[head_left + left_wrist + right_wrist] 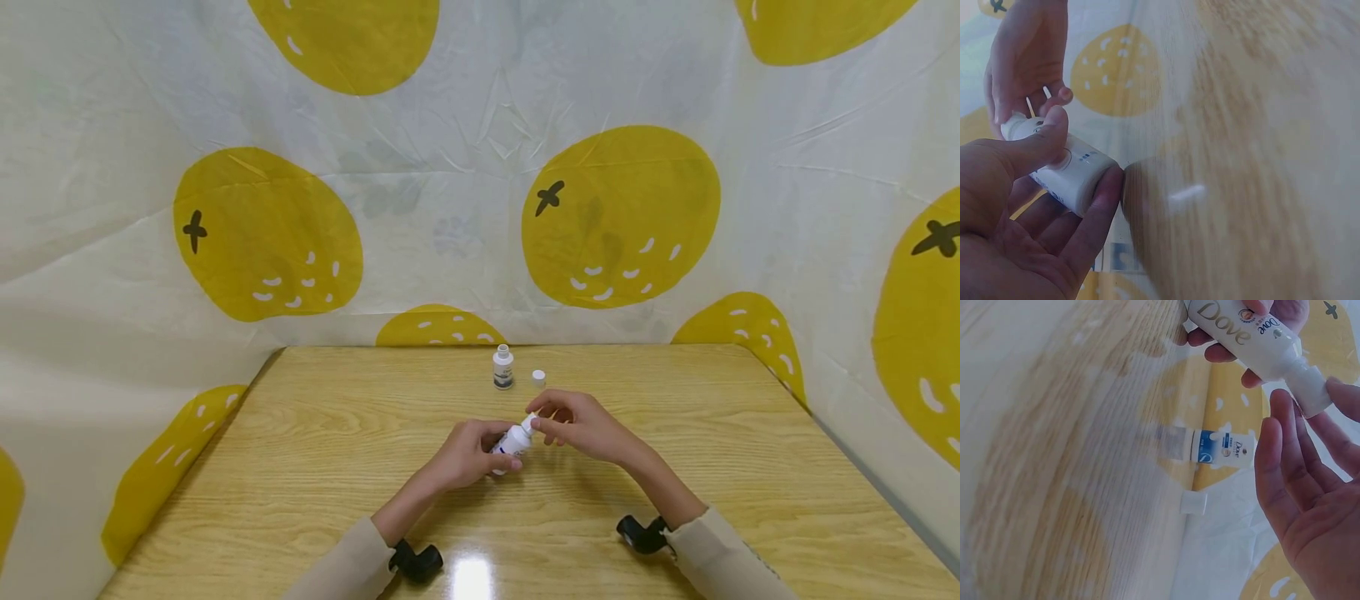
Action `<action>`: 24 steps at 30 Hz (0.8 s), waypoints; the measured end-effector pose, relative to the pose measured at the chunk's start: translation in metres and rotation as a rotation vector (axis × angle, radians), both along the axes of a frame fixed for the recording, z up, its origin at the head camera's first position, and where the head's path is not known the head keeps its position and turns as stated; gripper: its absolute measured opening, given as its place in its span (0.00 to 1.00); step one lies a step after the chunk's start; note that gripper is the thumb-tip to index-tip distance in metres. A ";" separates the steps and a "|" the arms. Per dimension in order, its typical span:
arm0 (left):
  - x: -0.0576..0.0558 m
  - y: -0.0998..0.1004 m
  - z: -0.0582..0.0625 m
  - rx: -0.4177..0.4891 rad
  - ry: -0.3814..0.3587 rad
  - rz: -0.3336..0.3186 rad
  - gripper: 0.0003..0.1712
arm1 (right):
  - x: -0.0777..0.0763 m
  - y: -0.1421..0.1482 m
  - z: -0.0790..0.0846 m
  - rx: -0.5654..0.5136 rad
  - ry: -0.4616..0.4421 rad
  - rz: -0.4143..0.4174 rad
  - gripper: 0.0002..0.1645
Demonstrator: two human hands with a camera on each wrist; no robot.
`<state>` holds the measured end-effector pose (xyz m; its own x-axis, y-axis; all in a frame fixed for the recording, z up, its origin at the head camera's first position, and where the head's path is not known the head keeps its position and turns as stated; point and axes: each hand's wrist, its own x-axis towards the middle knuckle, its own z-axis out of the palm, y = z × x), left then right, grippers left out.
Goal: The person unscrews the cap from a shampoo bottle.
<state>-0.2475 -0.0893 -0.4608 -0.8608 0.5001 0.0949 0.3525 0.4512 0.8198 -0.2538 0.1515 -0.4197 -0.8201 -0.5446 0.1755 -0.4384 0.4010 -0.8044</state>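
Observation:
My left hand (467, 457) grips a white Dove bottle (1244, 336) round its body, over the middle of the table. The bottle leans, its capped end up and toward the right. With thumb and fingers, my right hand (581, 427) pinches the white cap (1310, 390) at the bottle's top; its other fingers are spread beside it. In the left wrist view, the left thumb lies along the bottle's side and a finger (1105, 190) supports its base. Behind the hands, a second Dove bottle (502, 371) stands upright with a bare neck. A loose white cap (538, 377) sits right of it.
The wooden table (337, 400) reaches back to a hanging white cloth (450, 242) with yellow fruit prints, which also runs along both sides. Black wrist devices (417, 562) sit at both sleeve cuffs. Light glares off the table's near edge.

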 end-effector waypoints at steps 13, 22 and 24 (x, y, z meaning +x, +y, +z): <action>0.000 0.000 0.000 -0.009 0.009 0.002 0.20 | 0.000 0.000 -0.001 0.006 -0.004 0.000 0.18; 0.000 0.000 0.000 -0.022 0.015 0.007 0.21 | 0.000 0.000 0.000 -0.011 -0.008 0.021 0.15; -0.001 0.000 -0.001 -0.022 0.016 0.009 0.21 | 0.000 0.001 0.000 -0.010 -0.005 0.025 0.14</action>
<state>-0.2481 -0.0893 -0.4615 -0.8635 0.4947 0.0979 0.3617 0.4721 0.8039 -0.2540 0.1522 -0.4202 -0.8070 -0.5635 0.1765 -0.4439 0.3819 -0.8106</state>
